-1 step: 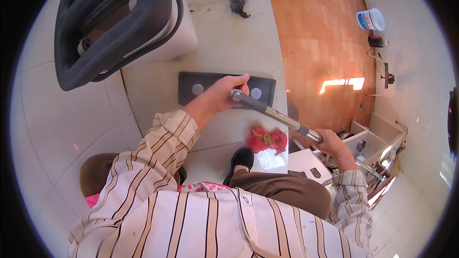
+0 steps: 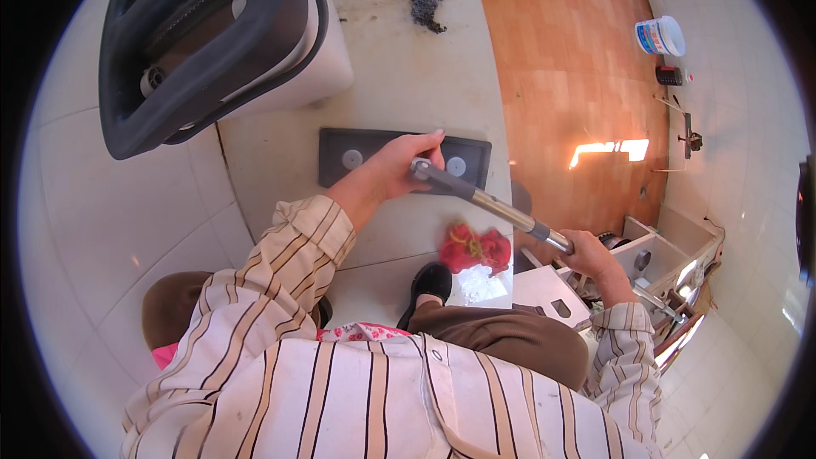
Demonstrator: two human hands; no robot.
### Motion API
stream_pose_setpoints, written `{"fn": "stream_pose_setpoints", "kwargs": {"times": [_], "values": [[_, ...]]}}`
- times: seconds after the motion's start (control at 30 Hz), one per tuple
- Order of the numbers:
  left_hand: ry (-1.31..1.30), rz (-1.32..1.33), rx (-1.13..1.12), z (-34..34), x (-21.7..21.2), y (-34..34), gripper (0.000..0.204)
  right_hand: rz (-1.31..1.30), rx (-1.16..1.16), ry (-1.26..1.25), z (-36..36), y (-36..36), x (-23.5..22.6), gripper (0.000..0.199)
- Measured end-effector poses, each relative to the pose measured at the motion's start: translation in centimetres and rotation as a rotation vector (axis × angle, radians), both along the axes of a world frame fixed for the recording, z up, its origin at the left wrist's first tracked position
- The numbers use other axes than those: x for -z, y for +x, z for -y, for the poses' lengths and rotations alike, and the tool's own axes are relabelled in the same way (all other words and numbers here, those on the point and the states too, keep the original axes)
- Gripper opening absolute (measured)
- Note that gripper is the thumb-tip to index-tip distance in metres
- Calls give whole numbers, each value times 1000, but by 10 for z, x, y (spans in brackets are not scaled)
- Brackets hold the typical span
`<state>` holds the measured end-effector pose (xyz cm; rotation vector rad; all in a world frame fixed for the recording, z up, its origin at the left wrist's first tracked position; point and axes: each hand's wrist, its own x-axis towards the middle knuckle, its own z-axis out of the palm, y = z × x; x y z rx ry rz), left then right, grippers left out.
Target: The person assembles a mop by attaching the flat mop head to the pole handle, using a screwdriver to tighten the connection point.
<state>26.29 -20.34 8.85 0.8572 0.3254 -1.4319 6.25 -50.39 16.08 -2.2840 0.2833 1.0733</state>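
A flat mop has a dark grey rectangular head plate [image 2: 333,149] with two pale round discs on it, and a silver pole [image 2: 497,206] running down to the right. Just above the plate, my left hand [image 2: 393,168] is closed at the grey joint where the pole begins; some of its fingers are hidden. My right hand [image 2: 592,257] wraps round the pole farther along, and more of the pole shows beyond it at the lower right. To the upper left stands a white mop bucket [image 2: 293,76] with a thick dark grey rim and slots in its top.
A red and yellow bundle [image 2: 476,248] lies near my black shoe [image 2: 425,289]. A dark, shaggy clump [image 2: 425,8] sits farther off on the pale tiles. Orange wooden flooring [image 2: 561,59] spreads to the right. A white tub [image 2: 659,36], a dark bottle [image 2: 670,76] and an open cabinet [image 2: 667,251] line the right.
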Motion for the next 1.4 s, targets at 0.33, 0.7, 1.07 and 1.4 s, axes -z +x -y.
{"fn": "stream_pose_setpoints", "kwargs": {"times": [0.33, 0.7, 1.07, 1.4], "values": [[-231, 173, -96, 0, -25, 2, 40, -183, 135, 103, 13, 0, 1, 18], [-178, 369, -379, 14, -58, -3, 27, -86, 179, 168, 30, 4, 2, 17], [-170, 686, -475, 11, -94, 19, 26, 28, 154, 216, 9, 30, -5, 14], [-281, 470, -489, 12, -112, 16, 31, 76, 198, 243, -1, 39, -6, 16]]}}
